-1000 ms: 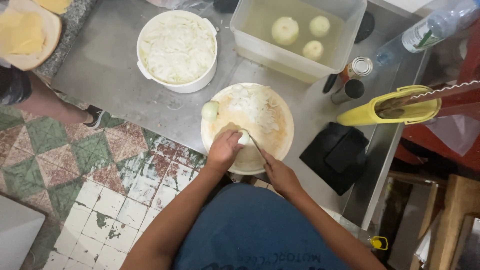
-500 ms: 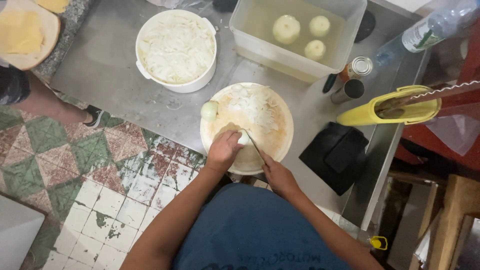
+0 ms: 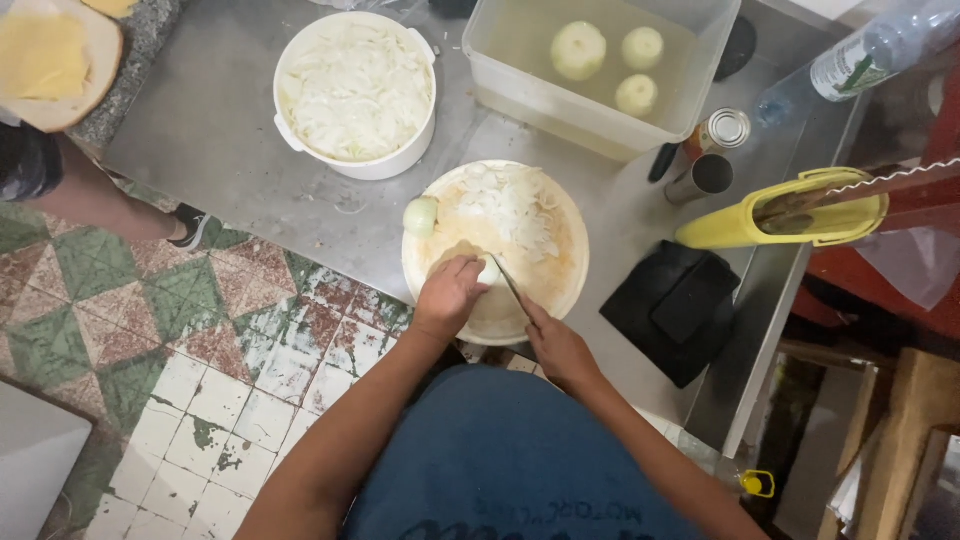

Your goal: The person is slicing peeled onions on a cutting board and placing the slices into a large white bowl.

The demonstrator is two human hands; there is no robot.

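A round wooden cutting board [image 3: 560, 290] lies on the steel counter, with sliced onion [image 3: 515, 205] piled on its far half. My left hand [image 3: 448, 295] presses down on a peeled onion piece [image 3: 489, 270] near the board's middle. My right hand [image 3: 555, 345] grips a knife [image 3: 510, 282] whose blade rests against that onion piece. A small peeled onion [image 3: 421, 215] sits at the board's left edge.
A white tub [image 3: 356, 165] full of sliced onion stands at the back left. A clear tub [image 3: 700, 60] of water holds three peeled onions. A can [image 3: 725, 128], metal cup [image 3: 707, 177], yellow holder [image 3: 760, 222], black cloth [image 3: 678, 305] and plastic bottle [image 3: 860, 55] lie to the right. Another person's leg [image 3: 110, 210] stands left.
None of the tubs or other objects moved. Both hands stay on the onion piece and knife, with only slight shifts of the blade.
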